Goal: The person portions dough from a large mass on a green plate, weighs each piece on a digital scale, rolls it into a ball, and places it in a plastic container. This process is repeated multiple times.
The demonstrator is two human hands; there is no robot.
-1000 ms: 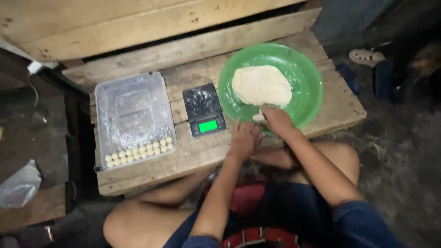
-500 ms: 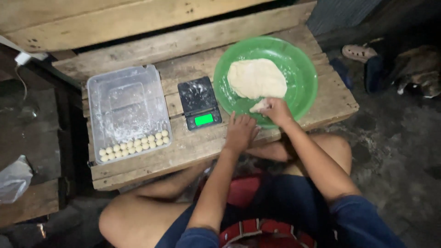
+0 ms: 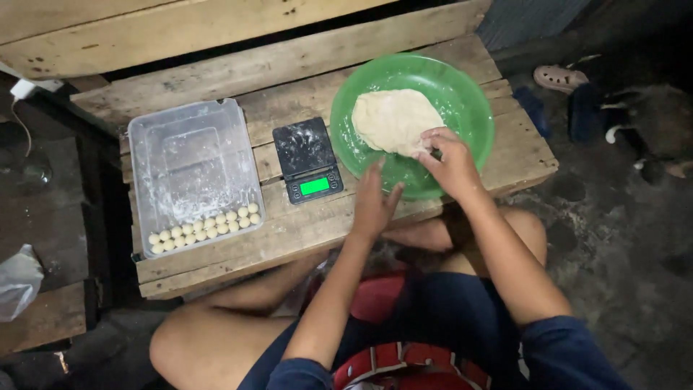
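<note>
**Dough in the green bowl, one hand pinching at its edge**

Right of centre in the upper half of the frame lies a flat, pale lump of dough [image 3: 395, 120], resting inside a round green bowl [image 3: 469, 101]; the bowl sits on the right end of a low bench of rough wooden planks [image 3: 289, 65]. On the lower right edge of the dough rests the right hand [image 3: 449, 162], its fingers bent together and closed on a bit of the dough; the forearm runs down toward the lower right corner. Just left of it, the left hand [image 3: 375, 204] lies at the near rim of the bowl, fingers straight and slightly spread, holding nothing; whether it touches the rim I cannot tell.

Beside the bowl, near the middle of the frame, stands a small black kitchen scale [image 3: 306, 159], dusted with flour, its little screen lit green; further left is a clear plastic tray [image 3: 189, 159], also floury, with small dough balls [image 3: 203, 227] lined up in two rows along its near edge. Below the bench, bare knees and dark blue shorts fill the lower frame; a sandal [image 3: 557, 77] lies on the dark floor at the upper right, and a crumpled plastic bag [image 3: 16, 280] at the left edge.
</note>
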